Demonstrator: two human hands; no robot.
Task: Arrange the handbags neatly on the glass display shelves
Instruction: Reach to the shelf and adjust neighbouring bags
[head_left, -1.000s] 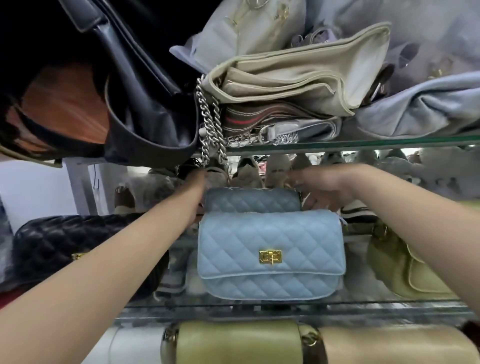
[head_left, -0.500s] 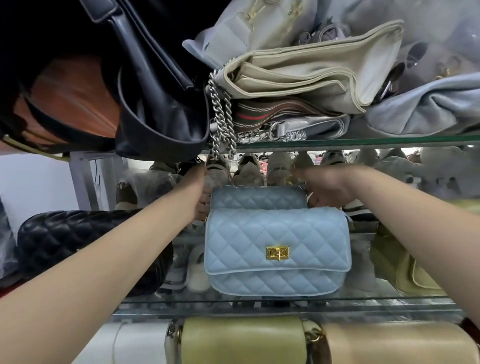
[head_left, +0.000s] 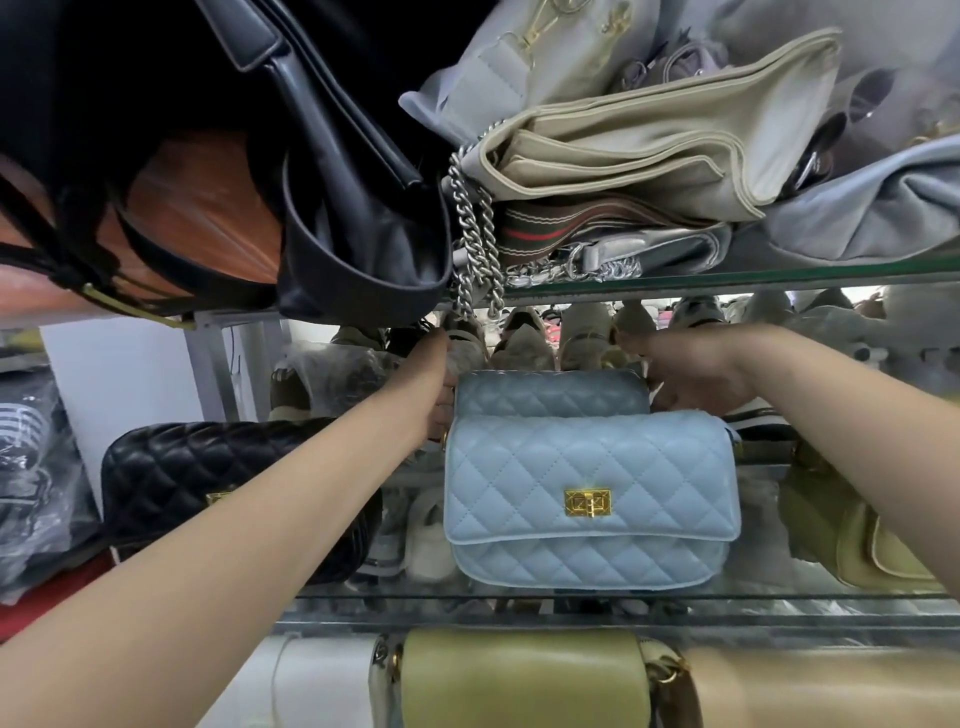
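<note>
the right hand (head_left: 691, 371) curls its fingers round the rear blue bag (head_left: 550, 392). the left hand (head_left: 428, 387) is beside it, fingers hidden: cannot tell.

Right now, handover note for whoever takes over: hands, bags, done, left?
Left hand at the left end of the rear blue bag, fingers hidden. Right hand curls round its right end.
Front blue bag stands upright on the middle glass shelf, between black quilted bag and yellow-green bag.
Done: front bag placed.
Left: settle the rear bag behind it; top-shelf pile looks jumbled, chain hanging over the edge.
</note>
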